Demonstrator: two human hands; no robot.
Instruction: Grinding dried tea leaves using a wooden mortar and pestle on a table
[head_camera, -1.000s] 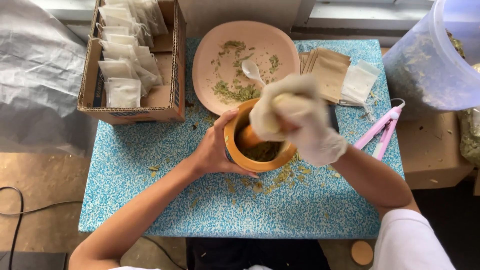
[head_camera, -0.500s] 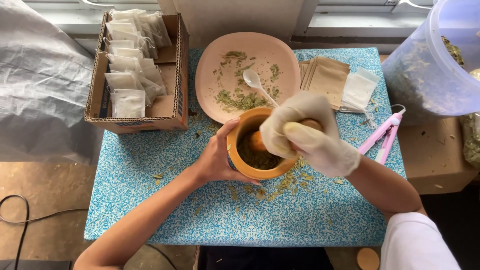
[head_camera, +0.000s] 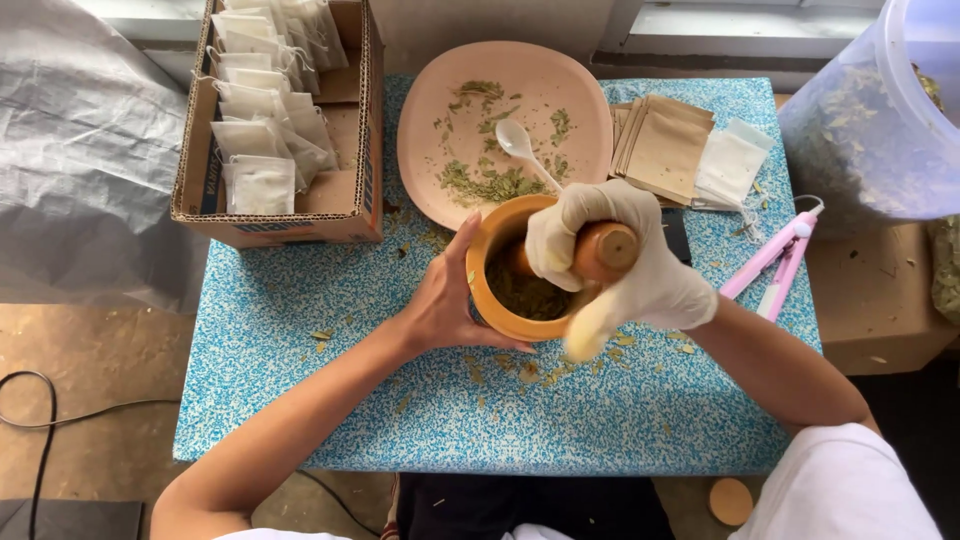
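A wooden mortar (head_camera: 500, 305) with crushed green leaves inside stands on the blue speckled table (head_camera: 300, 400). My bare left hand (head_camera: 445, 300) wraps its left side. My right hand (head_camera: 620, 265), in a pale glove, grips a wooden pestle (head_camera: 603, 250) that dips into the mortar. Behind the mortar lies a pink plate (head_camera: 430, 150) with dried leaves and a white spoon (head_camera: 522, 150).
A cardboard box (head_camera: 345, 200) of small white filled bags sits at the back left. Brown and white paper sachets (head_camera: 680, 150) lie right of the plate, a pink tool (head_camera: 775, 262) beside them. A clear plastic tub of leaves (head_camera: 860, 130) stands at the right. Leaf crumbs dot the table.
My right hand has shifted the pestle within the mortar, its top now tilted to the right. The left hand stays on the mortar's side.
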